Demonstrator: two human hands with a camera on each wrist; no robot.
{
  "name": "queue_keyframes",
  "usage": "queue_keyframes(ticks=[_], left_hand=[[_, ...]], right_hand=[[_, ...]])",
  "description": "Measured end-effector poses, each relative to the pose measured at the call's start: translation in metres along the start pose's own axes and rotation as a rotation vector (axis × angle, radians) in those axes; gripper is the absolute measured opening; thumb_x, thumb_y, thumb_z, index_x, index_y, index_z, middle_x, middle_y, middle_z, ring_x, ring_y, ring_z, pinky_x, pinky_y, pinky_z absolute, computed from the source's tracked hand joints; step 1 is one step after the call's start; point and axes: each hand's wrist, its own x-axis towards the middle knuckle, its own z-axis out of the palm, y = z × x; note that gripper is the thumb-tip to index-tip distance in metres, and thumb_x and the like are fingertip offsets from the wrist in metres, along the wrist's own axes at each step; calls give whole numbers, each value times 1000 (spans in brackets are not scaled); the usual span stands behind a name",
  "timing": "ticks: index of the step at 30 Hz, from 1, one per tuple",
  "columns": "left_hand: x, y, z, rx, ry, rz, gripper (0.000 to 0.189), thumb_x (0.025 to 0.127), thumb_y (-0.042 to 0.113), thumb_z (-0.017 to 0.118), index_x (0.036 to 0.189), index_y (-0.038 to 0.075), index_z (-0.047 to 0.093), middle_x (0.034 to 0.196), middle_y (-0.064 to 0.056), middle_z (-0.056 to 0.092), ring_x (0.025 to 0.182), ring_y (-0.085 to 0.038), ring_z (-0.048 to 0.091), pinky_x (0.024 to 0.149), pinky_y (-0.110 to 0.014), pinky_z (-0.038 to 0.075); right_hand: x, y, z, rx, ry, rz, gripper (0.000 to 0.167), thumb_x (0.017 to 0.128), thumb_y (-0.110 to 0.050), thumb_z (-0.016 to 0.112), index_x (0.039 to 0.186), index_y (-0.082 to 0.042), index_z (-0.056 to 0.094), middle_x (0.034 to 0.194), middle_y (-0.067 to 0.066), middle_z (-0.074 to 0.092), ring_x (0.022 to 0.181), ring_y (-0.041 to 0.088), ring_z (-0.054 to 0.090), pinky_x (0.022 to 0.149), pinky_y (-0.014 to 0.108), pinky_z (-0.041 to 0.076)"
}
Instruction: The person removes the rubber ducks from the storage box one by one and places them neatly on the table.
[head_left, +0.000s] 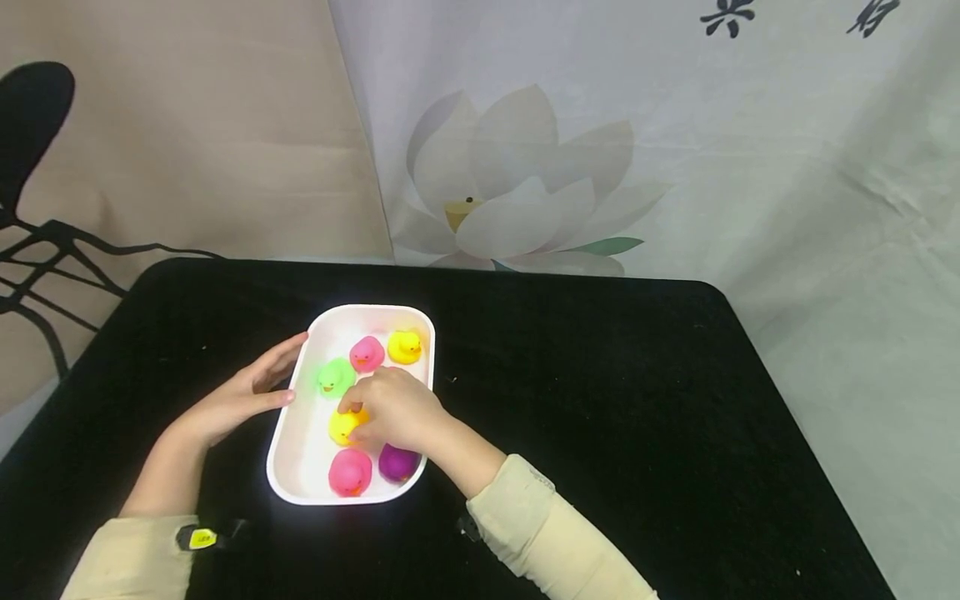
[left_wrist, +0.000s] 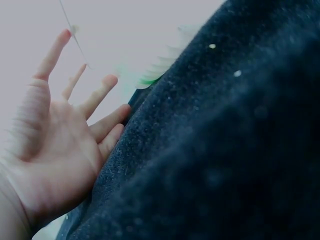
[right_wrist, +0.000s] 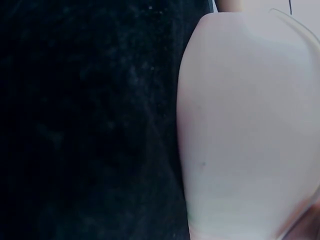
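Observation:
A white tray (head_left: 303,483) holds several small rubber ducks. My left hand (head_left: 236,400) is at the tray's left rim, fingers extended and thumb tip touching the edge; the left wrist view shows the same hand (left_wrist: 60,135) with its fingers spread. Reaching in from the right, my right hand (head_left: 397,408) has thumb and curled fingers round a yellow duck (head_left: 342,427), partly covering it. Above are a green duck (head_left: 335,377), a pink duck (head_left: 367,354) and another yellow duck (head_left: 405,347). Below lie a second pink duck (head_left: 350,472) and a purple duck (head_left: 398,462), partly hidden by my hand.
The tray stands on a black cloth-covered table (head_left: 600,417). Behind it hangs a pale curtain (head_left: 787,167) with a flower print. A black chair (head_left: 37,125) stands at the far left. In the right wrist view, a large pale curved surface (right_wrist: 250,125) fills much of the right side.

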Motion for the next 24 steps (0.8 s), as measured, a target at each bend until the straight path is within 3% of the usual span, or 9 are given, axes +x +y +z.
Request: queue_keyframes(ticks=[15,24], left_hand=[[1,0,1,-10,-3,16,78,87,14,63,152,25,21,152,-10,29,130,-33,33,90,-60,44],[0,-1,0,-11,-1,10,79,87,14,63,152,25,21,152,-10,27,132,-37,31,90,-60,44]], right_hand=[[-4,1,-5,60,84,-30,37,75,-33,82,109,-23,74,99,-16,67,98,2,52,76,9,40],[-14,-3,-13,245,130,25,38,74,-30,83,110,-21,73,102,-16,63,101,3,49,69,9,44]])
